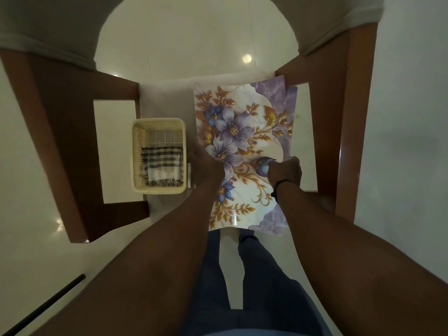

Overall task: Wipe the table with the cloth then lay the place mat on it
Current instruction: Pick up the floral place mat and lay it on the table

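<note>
A floral place mat (242, 132) with purple flowers and gold leaves lies lengthwise on the right half of the glass-topped table (167, 100). My left hand (203, 169), blurred, holds the mat's left edge. My right hand (287, 170) grips the mat near its right edge with curled fingers; a dark band circles that wrist. The edge of a second, similar mat (292, 105) shows under the right side. The checked cloth (163, 166) lies folded inside a cream plastic basket (158, 123) to the left of the mat.
The table's brown wooden frame (356, 117) runs along the right side and the left side. Pale tiled floor shows through the glass. A dark rod (48, 304) lies on the floor at lower left. My legs stand at the table's near edge.
</note>
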